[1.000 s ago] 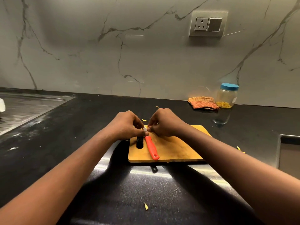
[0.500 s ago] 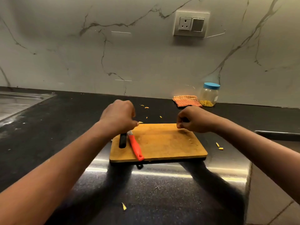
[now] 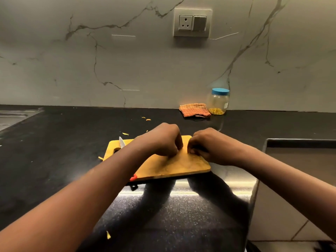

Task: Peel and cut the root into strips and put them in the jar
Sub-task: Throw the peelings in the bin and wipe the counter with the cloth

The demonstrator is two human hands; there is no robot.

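Note:
My left hand [image 3: 163,140] and my right hand [image 3: 209,145] are side by side over the right part of the wooden cutting board [image 3: 172,167]. Both have curled fingers with the tips down on the wood, pinching small root strips that the fingers mostly hide. The knife [image 3: 121,142] lies on the board's left side. Only its blade tip and the red handle end show past my left forearm. The clear jar [image 3: 218,101] with a blue lid stands at the back wall, yellow strips at its bottom.
An orange striped cloth [image 3: 194,110] lies left of the jar. Yellow peel scraps [image 3: 125,133] are scattered on the black counter [image 3: 63,142]. A steel sink [image 3: 12,117] is at the far left. The counter ends at a step-down [image 3: 291,142] on the right.
My left hand has left the knife and moved right across the board to meet my right hand. The view has shifted left, and the knife stays put.

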